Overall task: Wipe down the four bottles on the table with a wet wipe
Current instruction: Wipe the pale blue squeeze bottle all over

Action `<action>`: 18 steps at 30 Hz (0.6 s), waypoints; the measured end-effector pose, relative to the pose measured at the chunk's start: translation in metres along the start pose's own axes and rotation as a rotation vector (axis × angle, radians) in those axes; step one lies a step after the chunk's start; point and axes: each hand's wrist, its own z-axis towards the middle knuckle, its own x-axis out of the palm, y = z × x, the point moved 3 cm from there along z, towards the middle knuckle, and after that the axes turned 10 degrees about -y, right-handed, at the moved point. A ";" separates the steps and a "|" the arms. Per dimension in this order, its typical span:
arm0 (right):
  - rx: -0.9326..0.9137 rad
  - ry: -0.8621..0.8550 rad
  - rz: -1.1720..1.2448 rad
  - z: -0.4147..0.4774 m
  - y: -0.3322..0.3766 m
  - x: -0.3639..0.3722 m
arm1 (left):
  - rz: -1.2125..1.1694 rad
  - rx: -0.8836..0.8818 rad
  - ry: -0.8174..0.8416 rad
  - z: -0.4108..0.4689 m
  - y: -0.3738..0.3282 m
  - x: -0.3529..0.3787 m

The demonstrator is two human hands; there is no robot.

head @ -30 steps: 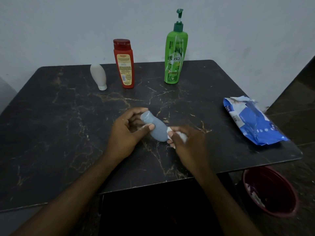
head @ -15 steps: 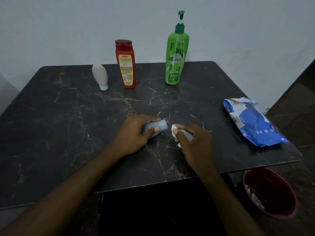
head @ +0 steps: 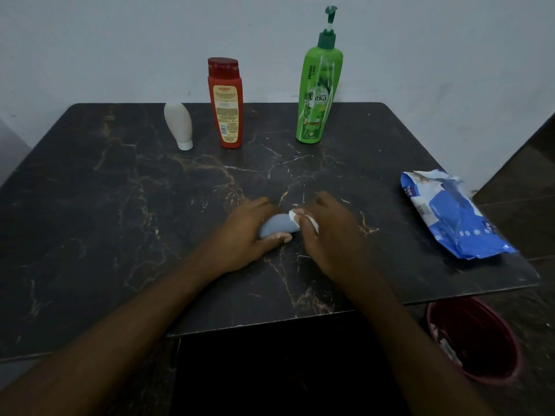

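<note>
A small grey-blue bottle [head: 277,225] lies low over the middle of the dark marble table [head: 120,223]. My left hand [head: 246,232] grips it, thumb across its near side. My right hand [head: 327,232] holds a bunched white wet wipe [head: 303,217] against the bottle's right end. At the back of the table stand a white bottle [head: 178,124] on its cap, a red bottle [head: 225,103] and a tall green pump bottle [head: 317,91].
A blue and white pack of wipes [head: 450,219] lies at the table's right edge. Below the table's front right corner, on the floor, sits a dark red bin [head: 477,340] with white scraps inside. A pale wall rises behind the table.
The grey-blue bottle has turned in my left hand and lies flatter. My right hand pulled off its end with the wipe, then came back against it.
</note>
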 end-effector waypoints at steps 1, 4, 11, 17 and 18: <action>-0.005 0.030 -0.008 0.008 0.001 0.000 | -0.006 0.013 0.003 0.000 -0.001 0.000; -0.012 0.123 -0.021 0.020 0.001 0.003 | -0.009 -0.006 0.000 -0.001 0.000 0.001; 0.081 -0.042 0.050 -0.032 0.000 0.004 | -0.042 -0.035 -0.011 0.002 0.002 0.001; 0.129 -0.126 0.047 -0.022 -0.003 0.008 | 0.005 -0.037 -0.026 -0.003 -0.002 0.001; 0.118 -0.128 0.039 -0.016 -0.003 0.007 | 0.022 -0.023 -0.028 -0.004 -0.004 0.000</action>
